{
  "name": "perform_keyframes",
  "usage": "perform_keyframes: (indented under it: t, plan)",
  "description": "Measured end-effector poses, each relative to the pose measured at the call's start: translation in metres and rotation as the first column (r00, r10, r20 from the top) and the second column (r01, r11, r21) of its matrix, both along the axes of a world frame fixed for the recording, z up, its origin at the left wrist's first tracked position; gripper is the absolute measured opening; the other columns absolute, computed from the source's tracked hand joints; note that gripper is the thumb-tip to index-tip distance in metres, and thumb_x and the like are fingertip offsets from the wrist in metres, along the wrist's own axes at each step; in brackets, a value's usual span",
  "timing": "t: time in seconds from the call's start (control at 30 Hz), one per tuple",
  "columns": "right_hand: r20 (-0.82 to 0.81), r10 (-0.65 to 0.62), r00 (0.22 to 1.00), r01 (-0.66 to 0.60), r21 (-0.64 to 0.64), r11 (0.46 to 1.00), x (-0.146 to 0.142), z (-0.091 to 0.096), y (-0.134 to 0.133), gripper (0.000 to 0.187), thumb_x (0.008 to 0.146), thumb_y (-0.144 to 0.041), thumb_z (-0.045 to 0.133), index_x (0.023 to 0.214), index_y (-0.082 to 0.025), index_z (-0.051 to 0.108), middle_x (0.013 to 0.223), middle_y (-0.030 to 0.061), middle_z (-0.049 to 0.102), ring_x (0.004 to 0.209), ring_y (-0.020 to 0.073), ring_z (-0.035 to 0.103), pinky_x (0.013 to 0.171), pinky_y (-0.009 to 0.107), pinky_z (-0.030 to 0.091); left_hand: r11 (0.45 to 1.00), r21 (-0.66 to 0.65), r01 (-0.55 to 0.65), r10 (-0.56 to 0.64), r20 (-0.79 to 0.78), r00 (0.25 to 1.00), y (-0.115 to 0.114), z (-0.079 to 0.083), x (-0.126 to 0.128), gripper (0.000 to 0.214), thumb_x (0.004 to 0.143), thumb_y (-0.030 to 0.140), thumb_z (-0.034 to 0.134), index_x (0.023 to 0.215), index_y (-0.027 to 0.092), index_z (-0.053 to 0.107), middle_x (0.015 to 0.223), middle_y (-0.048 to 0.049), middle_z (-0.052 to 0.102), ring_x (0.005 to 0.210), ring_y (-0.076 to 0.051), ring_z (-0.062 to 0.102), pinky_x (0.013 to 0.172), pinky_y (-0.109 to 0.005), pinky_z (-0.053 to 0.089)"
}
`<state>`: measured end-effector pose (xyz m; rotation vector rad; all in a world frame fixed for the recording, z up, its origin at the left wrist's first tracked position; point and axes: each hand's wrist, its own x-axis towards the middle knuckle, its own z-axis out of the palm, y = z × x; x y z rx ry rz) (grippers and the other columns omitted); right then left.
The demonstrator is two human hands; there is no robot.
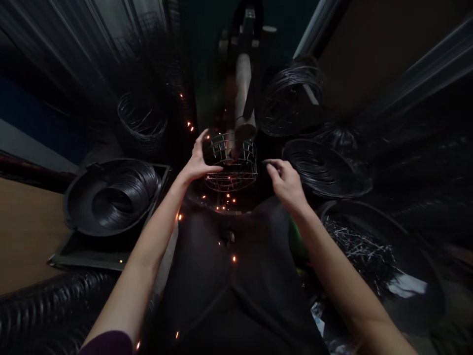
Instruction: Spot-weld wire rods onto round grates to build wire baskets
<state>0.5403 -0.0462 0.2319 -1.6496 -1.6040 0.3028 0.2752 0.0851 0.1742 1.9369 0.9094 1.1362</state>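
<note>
A round wire basket point(229, 188) of thin metal rods sits around the lower end of a machine's thick cylindrical arm point(243, 84). My left hand point(196, 162) grips its left side, with the thumb along the near wires and the fingers spread up the far side. Right of the basket and apart from it, my right hand point(286, 182) is closed in a pinch. Whatever lies between its fingertips is too small and dark to make out. Orange sparks point(228, 199) scatter below the basket and over my dark-clothed lap.
On the left, a black basin point(82, 209) holds coiled wire rings. More wire rings point(142, 118) stand behind it. To the right are a tray of rings point(314, 170), a large wire coil point(291, 98) and a basin point(417, 256) with short cut wires point(358, 246).
</note>
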Motion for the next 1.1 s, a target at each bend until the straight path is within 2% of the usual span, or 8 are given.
perform_keyframes:
  t: [0.17,0.3,0.4,0.53,0.73,0.83,0.97,1.1]
  plan:
    - [-0.135,-0.033,0.99,0.001,-0.23,0.973,0.023,-0.035,-0.086,0.046,0.098,-0.051,0.031,0.097,-0.022,0.067,0.098,0.0081,0.067,0.095,0.0224,0.062,0.086,0.038,0.05,0.927,-0.372,0.053,0.006,0.156,0.988,-0.015,-0.051,-0.025,0.129,0.052,0.051,0.09,0.15,0.033,0.008,0.154,-0.0195,0.028,0.146,-0.039,0.03,0.113,-0.064,0.031]
    - [0.048,0.034,0.998,-0.016,-0.34,0.94,0.014,-0.085,-0.122,0.051,0.097,-0.056,0.023,0.074,-0.024,0.055,0.079,0.0088,0.063,0.079,0.0239,0.06,0.079,0.04,0.051,0.912,-0.411,0.011,0.123,0.299,0.946,-0.015,-0.068,-0.023,0.128,0.042,0.042,0.094,0.144,0.034,0.018,0.146,-0.0159,0.038,0.141,-0.037,0.038,0.111,-0.064,0.033]
    - [0.053,0.12,0.991,-0.087,-0.42,0.903,0.015,-0.104,-0.138,0.046,0.095,-0.056,0.028,0.074,-0.024,0.053,0.075,0.0071,0.061,0.072,0.0228,0.061,0.074,0.039,0.052,0.923,-0.383,-0.041,0.181,0.337,0.924,-0.02,-0.064,-0.023,0.119,0.039,0.04,0.095,0.137,0.034,0.027,0.138,-0.0111,0.043,0.136,-0.034,0.043,0.112,-0.061,0.035]
    - [-0.105,0.22,0.97,-0.242,-0.547,0.802,0.039,-0.105,-0.158,0.031,0.089,-0.048,0.047,0.088,-0.023,0.066,0.09,0.0065,0.069,0.087,0.022,0.066,0.085,0.037,0.053,0.966,-0.246,-0.075,0.15,0.304,0.941,-0.04,-0.051,-0.03,0.11,0.04,0.043,0.096,0.13,0.033,0.032,0.132,-0.0085,0.047,0.13,-0.029,0.048,0.111,-0.054,0.04]
    - [-0.3,0.105,0.948,-0.279,-0.625,0.73,0.053,-0.116,-0.156,0.039,0.082,-0.051,0.054,0.099,-0.021,0.072,0.096,0.0066,0.073,0.081,0.0207,0.069,0.07,0.031,0.057,0.993,0.07,-0.095,0.085,0.141,0.986,-0.077,-0.026,-0.027,0.096,0.052,0.046,0.091,0.129,0.028,0.038,0.128,-0.0093,0.05,0.124,-0.028,0.052,0.109,-0.048,0.042]
    - [-0.28,0.086,0.956,-0.235,-0.562,0.793,0.039,-0.107,-0.15,0.036,0.08,-0.049,0.061,0.102,-0.023,0.072,0.086,0.0042,0.072,0.07,0.0189,0.066,0.067,0.031,0.055,0.977,0.19,-0.097,0.105,-0.029,0.994,-0.092,-0.007,-0.018,0.087,0.055,0.042,0.089,0.128,0.026,0.044,0.128,-0.0098,0.05,0.123,-0.03,0.05,0.107,-0.049,0.041]
    - [-0.387,0.06,0.92,-0.217,-0.376,0.901,0.008,-0.051,-0.126,0.044,0.08,-0.048,0.068,0.116,-0.023,0.067,0.072,0.0008,0.065,0.063,0.017,0.059,0.059,0.03,0.051,0.975,0.212,-0.066,0.122,-0.266,0.956,-0.1,0.013,-0.007,0.072,0.057,0.038,0.087,0.121,0.026,0.056,0.131,-0.0103,0.048,0.125,-0.033,0.045,0.109,-0.051,0.037]
    - [-0.404,0.227,0.886,-0.407,-0.442,0.8,-0.021,0.004,-0.07,0.035,0.08,-0.05,0.069,0.09,-0.018,0.074,0.075,0.0031,0.07,0.063,0.0158,0.06,0.058,0.027,0.048,0.973,0.231,0.0,0.088,-0.374,0.923,-0.102,0.02,0.003,0.059,0.06,0.04,0.085,0.113,0.028,0.063,0.135,-0.0098,0.043,0.128,-0.034,0.041,0.11,-0.053,0.035]
